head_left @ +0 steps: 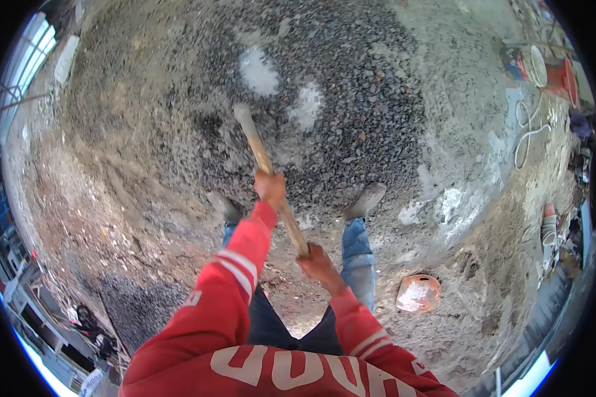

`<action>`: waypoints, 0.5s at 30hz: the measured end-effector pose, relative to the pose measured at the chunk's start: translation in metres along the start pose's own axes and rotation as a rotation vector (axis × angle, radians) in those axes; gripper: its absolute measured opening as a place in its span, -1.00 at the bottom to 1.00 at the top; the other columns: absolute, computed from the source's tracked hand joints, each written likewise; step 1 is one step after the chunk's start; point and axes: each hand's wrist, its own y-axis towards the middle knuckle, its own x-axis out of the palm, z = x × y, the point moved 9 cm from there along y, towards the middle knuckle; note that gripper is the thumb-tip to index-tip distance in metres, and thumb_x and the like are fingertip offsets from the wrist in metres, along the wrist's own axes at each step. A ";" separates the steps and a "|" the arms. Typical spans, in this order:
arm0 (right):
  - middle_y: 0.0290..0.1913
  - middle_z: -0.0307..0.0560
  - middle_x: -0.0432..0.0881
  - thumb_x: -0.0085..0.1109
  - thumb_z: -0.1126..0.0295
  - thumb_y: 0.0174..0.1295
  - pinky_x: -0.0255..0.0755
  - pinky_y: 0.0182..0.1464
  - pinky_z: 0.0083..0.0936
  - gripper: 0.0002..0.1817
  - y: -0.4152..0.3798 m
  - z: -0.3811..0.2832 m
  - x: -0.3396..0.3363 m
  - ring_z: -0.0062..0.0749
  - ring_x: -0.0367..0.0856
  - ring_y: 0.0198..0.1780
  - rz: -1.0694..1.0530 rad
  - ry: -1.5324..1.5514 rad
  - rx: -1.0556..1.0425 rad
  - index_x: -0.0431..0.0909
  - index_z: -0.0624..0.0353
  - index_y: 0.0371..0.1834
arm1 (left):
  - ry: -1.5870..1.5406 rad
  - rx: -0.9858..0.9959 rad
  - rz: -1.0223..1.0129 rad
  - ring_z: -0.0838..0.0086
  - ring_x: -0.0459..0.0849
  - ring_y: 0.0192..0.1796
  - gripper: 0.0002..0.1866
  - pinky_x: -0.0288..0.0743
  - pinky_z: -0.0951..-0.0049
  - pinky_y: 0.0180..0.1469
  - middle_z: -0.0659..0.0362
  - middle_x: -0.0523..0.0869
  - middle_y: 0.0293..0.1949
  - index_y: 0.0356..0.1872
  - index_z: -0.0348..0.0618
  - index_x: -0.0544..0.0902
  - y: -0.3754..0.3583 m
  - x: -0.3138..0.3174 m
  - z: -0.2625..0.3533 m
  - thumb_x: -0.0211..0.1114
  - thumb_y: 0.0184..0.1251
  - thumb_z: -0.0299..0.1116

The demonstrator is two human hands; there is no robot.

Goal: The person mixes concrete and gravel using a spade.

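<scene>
A long wooden tool handle (291,228) slants across in front of my legs, from lower right to upper left. My left hand (270,188) is wrapped round its middle, and my right hand (321,266) grips its near end. The far part turns grey and reaches the dark gravel (371,112); its working head cannot be made out there. Just beyond that end lies one pale powdery patch (258,71), with another pale patch (306,106) to its right.
My boots stand at the gravel's near edge. An orange hard hat (418,294) lies on the ground to my right. Buckets (561,81) and a pale hose (524,135) are at the upper right. Another dark gravel pile (139,308) lies at the lower left.
</scene>
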 end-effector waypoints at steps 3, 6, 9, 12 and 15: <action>-0.50 0.15 0.61 0.22 0.41 0.06 0.48 -0.40 -0.16 -0.76 -0.070 -0.011 -0.039 0.02 0.64 -0.47 0.129 -0.169 -0.032 0.52 0.30 -0.24 | -0.246 -0.155 -0.117 0.50 0.45 -0.74 -0.76 0.33 0.43 -0.77 0.18 0.49 -0.60 -0.15 -0.22 0.36 -0.098 -0.003 0.022 0.18 0.19 -0.60; -0.39 0.27 0.63 0.26 0.39 0.05 0.49 -0.25 -0.06 -0.70 -0.089 -0.012 -0.075 0.25 0.63 -0.28 0.223 -0.187 -0.058 0.52 0.28 -0.16 | -0.497 -0.245 -0.161 0.53 0.43 -0.73 -0.76 0.33 0.46 -0.75 0.21 0.46 -0.60 -0.20 -0.18 0.33 -0.147 -0.002 0.059 0.17 0.20 -0.65; -0.36 0.28 0.65 0.27 0.35 0.07 0.52 -0.23 0.02 -0.61 -0.069 -0.037 -0.108 0.28 0.63 -0.29 0.308 -0.283 -0.167 0.49 0.23 -0.03 | -0.699 -0.017 -0.203 0.55 0.43 -0.70 -0.77 0.34 0.49 -0.72 0.21 0.47 -0.59 -0.19 -0.20 0.33 -0.157 -0.007 0.143 0.17 0.22 -0.64; -0.38 0.32 0.63 0.27 0.39 0.06 0.53 -0.29 0.01 -0.58 0.001 -0.100 -0.143 0.31 0.62 -0.33 0.426 -0.214 -0.364 0.45 0.25 0.01 | -0.742 0.271 -0.200 0.57 0.44 -0.71 -0.82 0.33 0.51 -0.71 0.21 0.47 -0.60 -0.23 -0.22 0.35 -0.135 -0.018 0.258 0.17 0.24 -0.61; -0.38 0.31 0.65 0.28 0.40 0.06 0.55 -0.26 0.00 -0.55 0.082 -0.179 -0.180 0.30 0.64 -0.33 0.498 -0.175 -0.520 0.43 0.24 0.05 | -0.670 0.617 -0.170 0.52 0.48 -0.70 -0.90 0.39 0.48 -0.68 0.16 0.51 -0.63 -0.31 -0.29 0.42 -0.083 -0.007 0.355 0.18 0.24 -0.58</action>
